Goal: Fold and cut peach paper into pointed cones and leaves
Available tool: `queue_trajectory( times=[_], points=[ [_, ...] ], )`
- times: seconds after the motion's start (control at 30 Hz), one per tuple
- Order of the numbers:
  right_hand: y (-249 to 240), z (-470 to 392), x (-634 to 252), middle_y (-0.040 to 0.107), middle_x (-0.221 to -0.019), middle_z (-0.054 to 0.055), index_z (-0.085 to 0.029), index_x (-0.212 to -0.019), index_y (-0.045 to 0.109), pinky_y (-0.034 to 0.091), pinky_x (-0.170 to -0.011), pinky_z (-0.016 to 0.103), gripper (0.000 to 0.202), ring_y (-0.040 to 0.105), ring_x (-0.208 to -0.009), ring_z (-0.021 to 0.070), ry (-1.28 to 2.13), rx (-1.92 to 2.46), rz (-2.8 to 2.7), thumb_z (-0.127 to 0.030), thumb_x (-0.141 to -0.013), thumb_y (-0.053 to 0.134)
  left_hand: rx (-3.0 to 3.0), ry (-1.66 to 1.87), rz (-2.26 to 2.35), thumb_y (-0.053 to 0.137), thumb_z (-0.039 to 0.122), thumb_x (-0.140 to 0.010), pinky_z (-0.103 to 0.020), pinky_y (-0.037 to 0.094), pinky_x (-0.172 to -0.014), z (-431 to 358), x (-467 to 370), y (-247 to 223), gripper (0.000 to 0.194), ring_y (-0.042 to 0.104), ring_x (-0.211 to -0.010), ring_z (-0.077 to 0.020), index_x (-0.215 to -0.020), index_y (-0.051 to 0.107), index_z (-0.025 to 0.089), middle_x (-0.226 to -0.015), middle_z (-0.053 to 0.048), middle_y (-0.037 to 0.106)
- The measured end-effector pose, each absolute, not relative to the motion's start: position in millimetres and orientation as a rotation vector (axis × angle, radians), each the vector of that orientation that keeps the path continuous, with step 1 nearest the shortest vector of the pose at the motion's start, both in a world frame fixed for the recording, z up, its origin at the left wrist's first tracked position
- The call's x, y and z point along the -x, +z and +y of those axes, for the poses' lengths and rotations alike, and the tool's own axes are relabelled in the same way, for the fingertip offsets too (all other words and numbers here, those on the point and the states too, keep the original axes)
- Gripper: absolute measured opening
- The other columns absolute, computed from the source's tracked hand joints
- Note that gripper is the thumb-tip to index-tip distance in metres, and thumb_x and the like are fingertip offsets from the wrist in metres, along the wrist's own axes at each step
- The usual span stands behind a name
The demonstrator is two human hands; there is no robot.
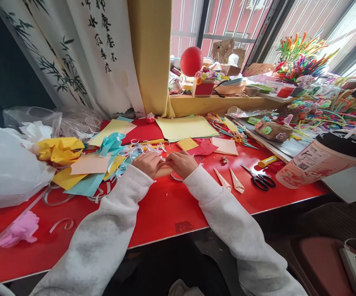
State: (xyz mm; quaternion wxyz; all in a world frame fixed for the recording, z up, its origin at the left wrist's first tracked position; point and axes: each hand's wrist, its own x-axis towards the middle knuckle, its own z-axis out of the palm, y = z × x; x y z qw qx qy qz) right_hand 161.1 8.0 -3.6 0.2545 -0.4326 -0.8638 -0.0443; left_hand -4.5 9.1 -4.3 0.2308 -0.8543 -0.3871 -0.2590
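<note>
Both hands (165, 163) atop peach paper (164, 171)

Glossy red table (165, 209), matt paper (185, 127)

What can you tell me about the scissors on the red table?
The scissors have black loop handles and slim silver blades. They look like metal with plastic handles. They lie flat on the red table, blades shut or nearly so, tips pointing up-left and handles toward the table's near edge. No hand touches them; the right hand is off to their left. Two folded paper cones lie just left of them, and a yellow tube lies just behind.
</note>
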Motion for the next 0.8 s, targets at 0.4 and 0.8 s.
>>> queue_trajectory(
  times=[0.4, 0.8],
  points=[
    [-2.4, 7.7, -163.8, 0.062, -0.084, 0.001, -0.017, -0.08, 0.052, 0.028, -0.073, 0.025, 0.014, 0.055, -0.073, 0.0103, -0.006, 1.122, -2.363, -0.027, -0.079, 0.043, 2.33, -0.734, -1.045, 0.039, 0.034, -0.079, -0.024, 0.032, -0.057, 10.7, 3.2, -6.4, 0.028, 0.048, -0.068, -0.0138, -0.067, 0.058, 0.017, -0.066, -0.003, 0.056],
    [-3.9, 6.5, -162.0, 0.061, -0.08, 0.001, -0.016, -0.077, 0.051, 0.026, -0.07, 0.025, 0.015, 0.053, -0.067, 0.0103, -0.089, 1.116, -2.329, -0.027, -0.081, 0.041, 2.309, -0.707, -1.03, 0.042, 0.036, -0.078, -0.026, 0.032, -0.059, 9.3, 2.0, -4.7, 0.028, 0.048, -0.069, -0.0149, -0.065, 0.058, 0.017, -0.067, -0.004, 0.056]
  ],
)
